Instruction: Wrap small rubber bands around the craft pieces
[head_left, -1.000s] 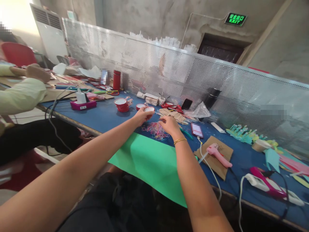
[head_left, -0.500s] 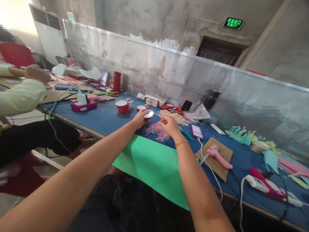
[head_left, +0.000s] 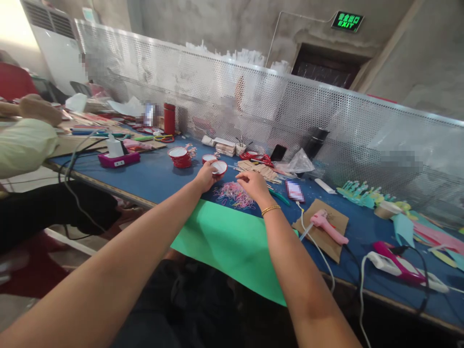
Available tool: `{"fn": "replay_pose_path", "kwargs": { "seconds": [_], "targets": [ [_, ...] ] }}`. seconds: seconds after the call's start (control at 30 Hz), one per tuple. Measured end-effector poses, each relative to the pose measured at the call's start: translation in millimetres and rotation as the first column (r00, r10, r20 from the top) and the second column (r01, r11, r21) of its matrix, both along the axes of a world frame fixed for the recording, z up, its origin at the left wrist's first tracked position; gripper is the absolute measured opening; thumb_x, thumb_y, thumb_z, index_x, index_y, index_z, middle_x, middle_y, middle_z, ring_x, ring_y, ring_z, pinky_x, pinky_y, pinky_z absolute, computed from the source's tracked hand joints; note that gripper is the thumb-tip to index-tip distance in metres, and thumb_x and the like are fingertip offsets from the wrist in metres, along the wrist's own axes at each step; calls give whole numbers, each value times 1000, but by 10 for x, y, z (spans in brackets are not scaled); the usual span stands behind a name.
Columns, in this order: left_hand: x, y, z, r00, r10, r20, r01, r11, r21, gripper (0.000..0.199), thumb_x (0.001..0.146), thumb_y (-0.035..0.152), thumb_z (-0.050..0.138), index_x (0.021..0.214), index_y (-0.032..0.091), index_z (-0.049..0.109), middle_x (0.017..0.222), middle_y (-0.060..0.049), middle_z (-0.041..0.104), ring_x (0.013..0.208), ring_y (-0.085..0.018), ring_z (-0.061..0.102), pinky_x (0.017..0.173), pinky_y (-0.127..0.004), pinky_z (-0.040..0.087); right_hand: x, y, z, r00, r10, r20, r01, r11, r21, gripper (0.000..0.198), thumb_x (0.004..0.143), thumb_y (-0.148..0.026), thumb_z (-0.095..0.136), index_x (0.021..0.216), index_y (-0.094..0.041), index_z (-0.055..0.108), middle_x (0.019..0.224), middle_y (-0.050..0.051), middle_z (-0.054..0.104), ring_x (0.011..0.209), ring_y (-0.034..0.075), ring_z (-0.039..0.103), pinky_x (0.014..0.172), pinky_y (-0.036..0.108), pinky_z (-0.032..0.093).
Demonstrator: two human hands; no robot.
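Note:
My left hand (head_left: 205, 177) is closed on the edge of a small round piece with a white face and a red rim (head_left: 220, 167). A similar round piece (head_left: 209, 158) lies on the table just behind it. To the right, my right hand (head_left: 253, 185) hovers over the edge of a heap of thin coloured rubber bands (head_left: 234, 194). Its fingertips are drawn together in a pinch, and anything between them is too small to make out. Further left stands a stack of red-rimmed round pieces (head_left: 180, 157). A green sheet (head_left: 224, 237) lies under my forearms.
Flat wooden sticks (head_left: 261, 169) and a red cord bundle (head_left: 255, 157) lie beyond my hands. On the right are a pink glue gun (head_left: 328, 227) on cardboard, its cable, and a power strip (head_left: 398, 263). A perforated metal screen (head_left: 217, 82) edges the table. A co-worker's sleeve (head_left: 27, 145) shows left.
My right hand has drawn slightly away from the round piece in my left hand, widening the gap between them. The whole view has shifted a little.

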State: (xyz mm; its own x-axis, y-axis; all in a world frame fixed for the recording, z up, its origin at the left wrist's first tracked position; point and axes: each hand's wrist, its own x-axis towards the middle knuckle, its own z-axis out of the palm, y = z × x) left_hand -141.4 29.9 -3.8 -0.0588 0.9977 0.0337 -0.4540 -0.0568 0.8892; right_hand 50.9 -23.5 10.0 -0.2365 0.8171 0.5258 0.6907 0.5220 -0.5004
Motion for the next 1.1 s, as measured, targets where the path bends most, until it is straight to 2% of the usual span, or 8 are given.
{"fn": "replay_pose_path", "kwargs": {
  "seconds": [0.07,0.17,0.23,0.37,0.63,0.77,0.93,1.1],
  "targets": [
    [2,-6,-8,1000,4,-15,-4,1000,10,69,56,-3,57,120,23,58,103,-7,63,78,-17,63,58,-25,56,-55,-17,-11,997,70,26,-71,997,34,19,83,-20,72,101,-22,77,98,5,76,89,19,69,88,33,52],
    [0,-9,-28,999,-3,-46,5,999,37,76,53,-5,59,123,25,58,111,-7,60,80,-17,62,60,-27,58,-136,-44,-50,971,185,151,-192,981,34,34,77,-29,81,110,-24,75,113,6,73,108,23,65,101,37,47],
    [-4,-11,-41,998,-16,-56,19,998,56,80,51,-6,61,124,26,58,114,-7,59,81,-17,62,62,-28,59,-165,-55,-82,954,196,226,-195,980,-30,35,77,-29,81,111,-25,75,115,7,73,110,24,64,102,38,47],
    [-11,-24,-52,999,-27,-38,29,998,63,84,50,-6,66,127,27,59,114,-7,58,80,-16,64,63,-29,60,-142,-48,-128,953,166,254,-138,983,-125,20,82,-21,74,102,-24,77,109,7,74,104,22,66,97,36,48],
    [-26,-23,-33,999,-30,-31,30,999,24,84,52,-6,69,130,25,58,109,-7,59,79,-16,64,63,-29,59,-20,1,-147,975,162,153,-133,974,-184,21,80,-25,75,101,-23,77,109,6,74,103,21,67,94,35,50],
    [-23,10,-41,998,-39,-41,40,999,30,83,54,-5,73,130,25,56,108,-6,59,78,-15,64,62,-27,58,11,14,-124,985,171,36,-162,970,-178,20,83,-24,71,102,-20,75,104,7,75,92,18,69,88,32,54],
    [-14,32,-44,997,-56,-49,58,997,45,80,57,0,76,130,26,56,107,-6,61,77,-14,64,61,-24,57,81,61,-115,992,80,-102,-95,984,-149,24,84,-19,66,107,-18,73,95,6,76,82,16,70,83,30,56],
    [-12,29,-28,997,-57,-45,58,998,34,74,60,4,75,129,24,56,105,-6,62,75,-15,64,57,-23,56,145,92,-110,991,33,-131,-47,993,-108,21,83,-15,63,101,-18,74,93,5,77,81,15,70,82,30,56]
  ]
}}
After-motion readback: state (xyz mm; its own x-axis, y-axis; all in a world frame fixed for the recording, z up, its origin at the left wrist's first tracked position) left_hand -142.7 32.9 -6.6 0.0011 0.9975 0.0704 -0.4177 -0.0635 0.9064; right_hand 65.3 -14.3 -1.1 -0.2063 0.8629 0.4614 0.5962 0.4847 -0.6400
